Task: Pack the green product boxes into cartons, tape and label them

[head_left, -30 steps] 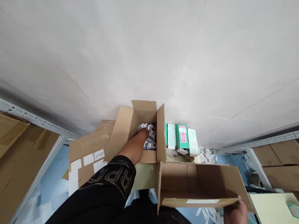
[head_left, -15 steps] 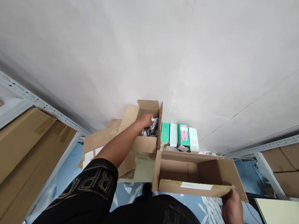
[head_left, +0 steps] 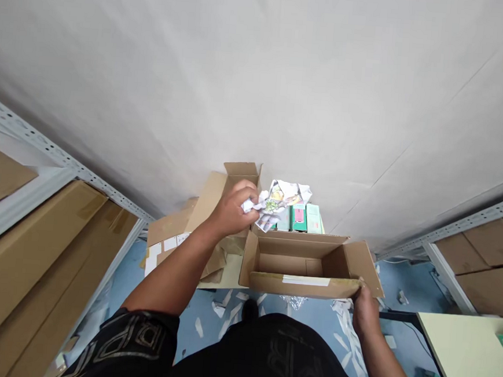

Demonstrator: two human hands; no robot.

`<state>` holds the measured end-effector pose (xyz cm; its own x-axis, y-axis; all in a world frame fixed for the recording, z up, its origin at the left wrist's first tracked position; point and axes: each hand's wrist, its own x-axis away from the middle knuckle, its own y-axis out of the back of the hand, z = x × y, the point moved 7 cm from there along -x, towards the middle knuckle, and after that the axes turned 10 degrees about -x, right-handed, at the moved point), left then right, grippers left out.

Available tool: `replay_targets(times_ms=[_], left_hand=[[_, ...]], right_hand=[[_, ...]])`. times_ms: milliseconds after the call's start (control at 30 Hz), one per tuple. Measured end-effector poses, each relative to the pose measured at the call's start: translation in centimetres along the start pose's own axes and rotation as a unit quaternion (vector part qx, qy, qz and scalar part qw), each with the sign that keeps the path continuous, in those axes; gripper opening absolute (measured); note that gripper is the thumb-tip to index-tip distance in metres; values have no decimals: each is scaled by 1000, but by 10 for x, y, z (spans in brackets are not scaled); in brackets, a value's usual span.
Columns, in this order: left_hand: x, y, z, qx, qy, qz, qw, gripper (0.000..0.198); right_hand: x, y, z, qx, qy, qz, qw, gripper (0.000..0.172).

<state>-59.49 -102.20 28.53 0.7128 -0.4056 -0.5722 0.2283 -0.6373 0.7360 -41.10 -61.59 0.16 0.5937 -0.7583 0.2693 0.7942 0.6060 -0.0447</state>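
My left hand (head_left: 235,207) is closed around a crumpled sheet of printed paper (head_left: 276,202), which spreads out to the right over several green and white boxes (head_left: 298,217). Behind that hand stands a taller open carton (head_left: 241,169), its inside mostly hidden by the hand. My right hand (head_left: 366,308) grips the near right corner of an open cardboard box (head_left: 305,285). Bare cardboard shows inside this box, and its right flap (head_left: 364,267) is folded outward.
Shelving racks with large cartons stand on the left (head_left: 45,259) and right (head_left: 485,253). A pale wall (head_left: 259,84) rises behind. Paper strips (head_left: 224,320) litter the blue floor. At the lower right is a pale tabletop (head_left: 460,356).
My left hand has lifted the crumpled paper out of the taller carton, and the paper has opened out to the right. My right hand keeps its grip on the box corner.
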Motion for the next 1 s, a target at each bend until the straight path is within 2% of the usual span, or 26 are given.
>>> replay_targets(times_ms=[67,167,233,300,400,500,600,667,733,800,833,867,900,933,1000], left_hand=[[5,-17,-28,38,-51,56,996,22],[21,-68,-55,51,-113,208,970,30],[35,-105,-59,31,-122,292,948,40],[48,-134,-56,18,-114,340,933,55],[65,-158,-51,37,-100,378,920,77],[75,-157,-46,80,-89,404,907,88],[82,-138,-40,99,-84,388,913,83],[89,-118,-29,81,-69,330,938,69],[100,-97,-7,41,-13,237,970,55],[119,-80,26,6,100,137,985,51],[132,-77,42,4,163,114,980,57],[145,-79,57,21,219,113,969,63],[158,-86,67,57,263,146,952,66],[168,-96,73,103,289,186,934,65],[181,-113,71,189,295,252,902,57]], right_hand=[[3,0,6,12,2,-15,1000,58],[5,-1,8,15,1,-9,1000,56],[5,0,7,10,0,-7,1000,53],[4,1,5,10,-2,-8,1000,52],[2,3,0,13,-19,-12,1000,50],[-1,4,-5,-1,-21,-17,1000,50],[-5,4,-10,-30,0,-18,999,50],[-5,3,-15,-58,6,-15,998,50],[-5,1,-23,-86,-8,-5,996,50],[-4,0,-31,-113,-39,8,993,49],[-4,-1,-35,-123,-61,16,990,48],[-4,-2,-39,-131,-84,24,988,47],[-3,-2,-43,-137,-106,31,984,46],[-3,-2,-44,-142,-122,36,982,45],[-2,-2,-45,-144,-136,39,979,45]])
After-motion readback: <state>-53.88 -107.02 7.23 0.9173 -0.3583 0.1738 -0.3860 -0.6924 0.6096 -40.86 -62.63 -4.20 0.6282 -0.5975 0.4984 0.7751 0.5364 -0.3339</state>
